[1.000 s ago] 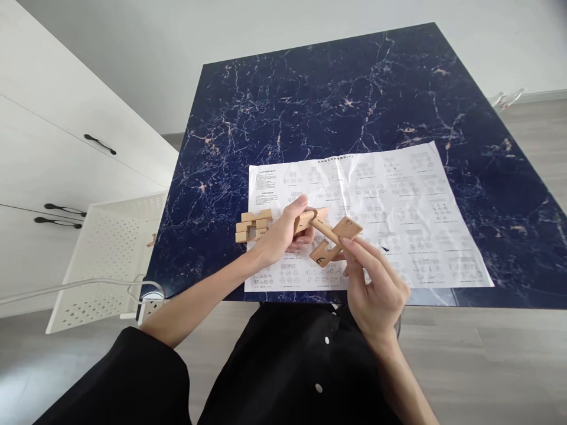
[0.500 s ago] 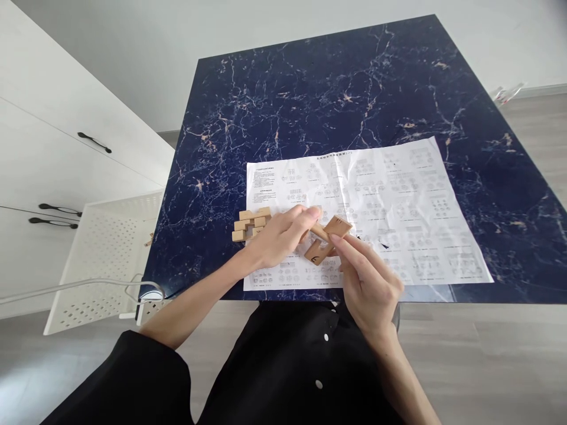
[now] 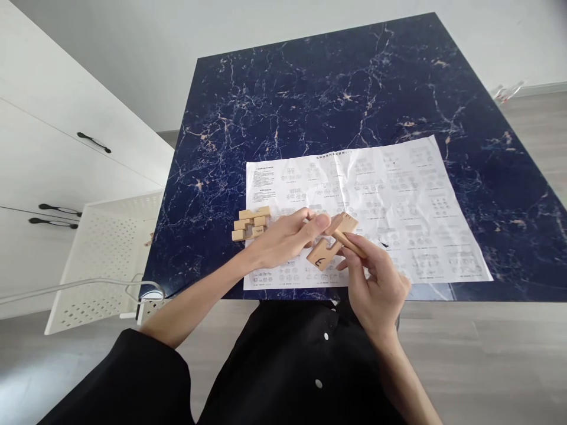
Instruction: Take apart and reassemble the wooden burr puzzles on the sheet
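Low over the printed sheet (image 3: 411, 200), both hands work on notched wooden puzzle pieces. My left hand (image 3: 290, 237) is closed, its thumb pressed along the upper side of the pieces; its other fingers are partly hidden. One notched piece (image 3: 318, 257) with a dark mark slants toward me. Another piece (image 3: 349, 224), with small dark marks at its end, points away to the right. Between the fingers of my right hand (image 3: 378, 280) is a slim wooden puzzle stick (image 3: 352, 244), which crosses the notched pieces. How deeply they interlock I cannot tell.
Several loose notched wooden pieces (image 3: 250, 223) lie at the sheet's left edge, beside my left wrist. The dark blue marbled table (image 3: 283, 106) extends beyond the sheet. A white perforated bin (image 3: 100, 260) and a cable (image 3: 80, 282) are at the left, by white cabinets (image 3: 53, 130).
My right hand has shifted slightly right, and the stick in its fingers now shows along its length. My left thumb has moved a little right. The pieces between the hands have turned slightly.
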The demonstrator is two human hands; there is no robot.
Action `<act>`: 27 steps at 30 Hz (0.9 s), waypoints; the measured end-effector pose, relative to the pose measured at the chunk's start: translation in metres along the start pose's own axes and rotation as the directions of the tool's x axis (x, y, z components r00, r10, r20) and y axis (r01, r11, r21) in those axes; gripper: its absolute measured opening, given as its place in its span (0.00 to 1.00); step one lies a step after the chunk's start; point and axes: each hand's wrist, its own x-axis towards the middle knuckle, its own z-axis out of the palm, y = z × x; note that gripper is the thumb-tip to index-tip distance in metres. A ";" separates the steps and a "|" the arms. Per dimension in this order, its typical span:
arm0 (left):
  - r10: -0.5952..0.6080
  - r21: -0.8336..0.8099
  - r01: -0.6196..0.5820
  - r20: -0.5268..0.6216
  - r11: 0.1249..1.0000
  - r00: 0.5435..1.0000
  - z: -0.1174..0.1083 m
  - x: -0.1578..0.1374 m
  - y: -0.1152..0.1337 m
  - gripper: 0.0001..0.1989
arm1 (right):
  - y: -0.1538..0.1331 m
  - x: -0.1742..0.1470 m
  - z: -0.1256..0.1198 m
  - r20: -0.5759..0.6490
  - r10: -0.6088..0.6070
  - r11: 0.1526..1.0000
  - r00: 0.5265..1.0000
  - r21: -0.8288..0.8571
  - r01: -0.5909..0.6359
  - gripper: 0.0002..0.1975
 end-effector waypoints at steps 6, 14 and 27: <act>-0.035 -0.177 0.031 -0.020 0.984 0.999 0.003 0.003 0.006 0.26 | 0.000 0.000 0.000 0.026 0.052 0.997 0.998 0.059 -0.053 0.13; -0.017 -0.115 0.013 -0.032 0.993 0.999 0.003 0.005 0.000 0.29 | -0.004 0.003 -0.002 0.058 0.077 0.994 0.995 0.074 -0.081 0.10; 0.266 0.178 -0.231 -0.210 0.957 0.941 0.006 0.002 0.003 0.24 | -0.003 0.010 -0.011 0.108 0.254 0.932 0.961 0.237 -0.273 0.09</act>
